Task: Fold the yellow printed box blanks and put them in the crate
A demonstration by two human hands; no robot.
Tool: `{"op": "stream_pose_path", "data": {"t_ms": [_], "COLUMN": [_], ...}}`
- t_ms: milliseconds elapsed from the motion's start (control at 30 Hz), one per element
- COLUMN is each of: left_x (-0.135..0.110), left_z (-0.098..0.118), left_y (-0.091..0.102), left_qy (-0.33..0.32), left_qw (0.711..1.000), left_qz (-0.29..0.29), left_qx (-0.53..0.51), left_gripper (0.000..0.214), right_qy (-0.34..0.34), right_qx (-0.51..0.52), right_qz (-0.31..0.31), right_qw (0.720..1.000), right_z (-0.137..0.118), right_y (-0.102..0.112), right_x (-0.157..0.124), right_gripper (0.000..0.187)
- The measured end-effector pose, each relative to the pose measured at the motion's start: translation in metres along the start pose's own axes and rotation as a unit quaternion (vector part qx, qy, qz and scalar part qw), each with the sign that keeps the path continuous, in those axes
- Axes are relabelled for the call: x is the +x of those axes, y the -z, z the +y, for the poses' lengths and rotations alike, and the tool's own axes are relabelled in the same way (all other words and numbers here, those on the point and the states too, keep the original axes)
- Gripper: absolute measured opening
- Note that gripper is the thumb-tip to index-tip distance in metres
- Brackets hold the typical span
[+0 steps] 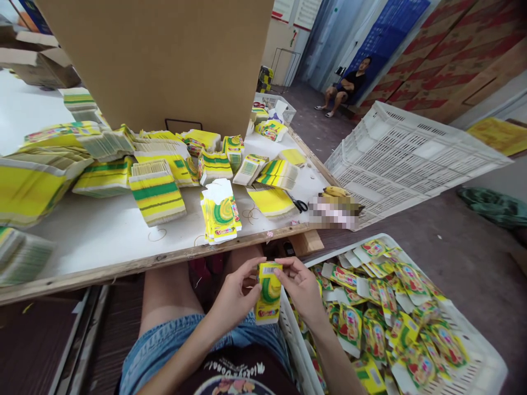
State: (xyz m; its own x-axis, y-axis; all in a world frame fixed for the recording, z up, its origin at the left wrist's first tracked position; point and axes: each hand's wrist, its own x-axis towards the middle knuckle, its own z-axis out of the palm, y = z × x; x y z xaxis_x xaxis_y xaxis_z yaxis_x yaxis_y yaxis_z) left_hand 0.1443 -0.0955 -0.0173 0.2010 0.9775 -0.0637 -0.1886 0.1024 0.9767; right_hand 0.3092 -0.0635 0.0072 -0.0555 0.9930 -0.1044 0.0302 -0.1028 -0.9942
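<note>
A small yellow and green carton [268,293] stands upright over my lap, held between both hands. My left hand [235,293] pinches its left side, fingers closed on it. My right hand [301,288] grips its top right corner. Just above, near the table's front edge, lies a stack of flat cartons [220,214] of the same print. A white crate [473,351] at my right holds several folded cartons [391,323].
The white table [102,230] carries many bundles of flat yellow-green cartons, scissors [298,204] and bananas [340,193]. A tall cardboard box [160,55] stands at its back. An empty white crate [407,153] leans at the right. A person [348,85] sits far back.
</note>
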Motion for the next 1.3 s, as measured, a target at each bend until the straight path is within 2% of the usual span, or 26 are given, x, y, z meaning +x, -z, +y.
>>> {"op": "stream_pose_path", "data": {"t_ms": [100,200,367,500,633,767,867,933,1067,1300], "left_x": [0.003,0.004,0.001,0.001,0.003,0.004,0.004,0.005,0.007,0.003], "left_z": [0.001,-0.001,-0.003,-0.002,-0.004,-0.003,0.000,0.002,0.002,-0.001], "left_y": [0.003,0.003,0.000,0.000,0.002,0.003,0.003,0.003,0.005,0.001], "left_qy": [0.005,0.005,-0.010,0.000,-0.019,-0.027,-0.014,0.000,0.011,-0.037], "left_qw": [1.000,1.000,0.998,0.999,0.995,0.991,0.993,0.995,0.996,0.997], "left_qz": [-0.010,0.009,0.043,0.034,0.099,0.127,0.118,0.098,0.067,0.058], "left_qx": [-0.014,-0.011,0.040,0.033,0.025,0.035,0.018,-0.015,-0.062,-0.038], "left_gripper": [0.052,0.051,0.051,0.052,0.036,0.029,0.030,0.034,0.041,0.043], "right_qy": [-0.013,-0.020,0.018,0.006,-0.032,-0.010,-0.018,-0.022,-0.020,-0.022], "right_qx": [-0.022,-0.080,-0.152,-0.126,-0.064,-0.073,-0.056,-0.035,-0.013,-0.045], "right_qz": [0.004,0.002,0.016,0.034,0.015,0.014,-0.007,-0.023,-0.017,-0.017], "right_qw": [1.000,0.997,0.988,0.991,0.997,0.997,0.998,0.999,1.000,0.999], "right_z": [0.000,0.002,0.009,0.011,0.007,0.006,0.007,0.005,-0.001,-0.002], "right_y": [0.000,0.000,-0.005,-0.007,-0.013,-0.018,-0.017,-0.015,-0.013,-0.001], "right_x": [-0.002,-0.005,-0.005,-0.003,-0.006,-0.010,-0.009,-0.007,-0.005,-0.003], "right_gripper": [0.031,0.042,0.048,0.050,0.053,0.050,0.051,0.045,0.037,0.032]}}
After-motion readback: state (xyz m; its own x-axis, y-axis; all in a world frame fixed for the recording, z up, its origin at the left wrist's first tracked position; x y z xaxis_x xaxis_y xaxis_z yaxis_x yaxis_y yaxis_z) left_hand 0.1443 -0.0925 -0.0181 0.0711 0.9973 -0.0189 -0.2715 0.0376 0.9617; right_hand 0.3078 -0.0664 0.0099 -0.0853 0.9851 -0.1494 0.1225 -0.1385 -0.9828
